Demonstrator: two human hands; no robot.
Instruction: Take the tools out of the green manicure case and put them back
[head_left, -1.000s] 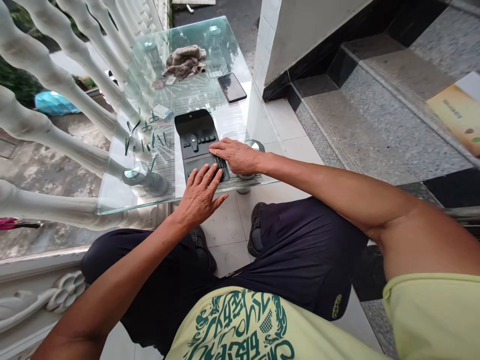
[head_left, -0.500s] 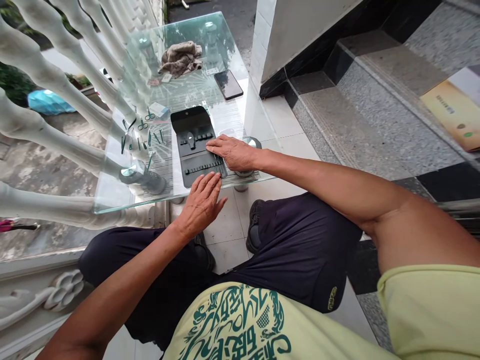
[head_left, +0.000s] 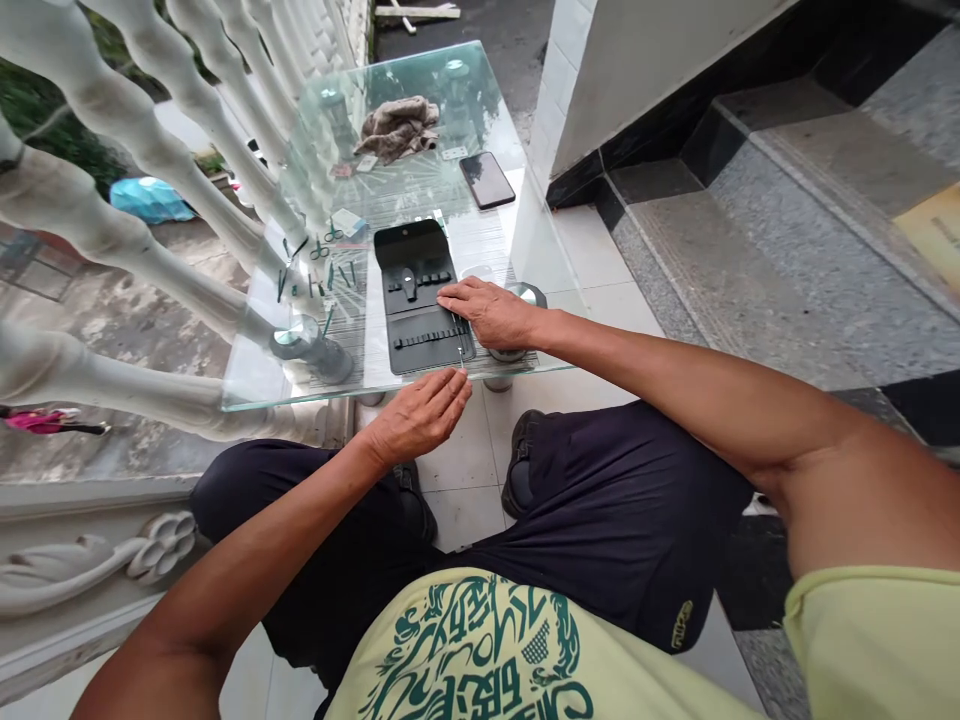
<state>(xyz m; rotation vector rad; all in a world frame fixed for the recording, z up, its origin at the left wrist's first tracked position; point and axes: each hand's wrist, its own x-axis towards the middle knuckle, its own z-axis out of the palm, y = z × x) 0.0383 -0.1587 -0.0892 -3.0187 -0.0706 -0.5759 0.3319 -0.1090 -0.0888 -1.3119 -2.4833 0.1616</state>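
A black manicure case (head_left: 424,322) lies unfolded near the front edge of the glass table. A nail clipper (head_left: 409,284) sits in its upper half, and a row of elastic loops crosses the lower half. My left hand (head_left: 424,415) is just below the case's front edge, its fingertips closed on a thin metal tool (head_left: 461,357). My right hand (head_left: 491,312) rests on the case's right side, fingers pressed together. Slim dark shafts show under those fingers; what the fingertips pinch is hidden.
Scissors (head_left: 320,249) and several small grooming tools (head_left: 341,274) lie left on the glass table (head_left: 247,385). A phone (head_left: 487,180) and a crumpled cloth (head_left: 397,128) are farther back. White balusters (head_left: 210,215) stand left; stone steps (head_left: 780,200) rise right.
My left hand has gone from lying flat at the case's lower edge to a closed pinch on the thin metal tool. My right hand stays on the case. The view has shifted slightly.
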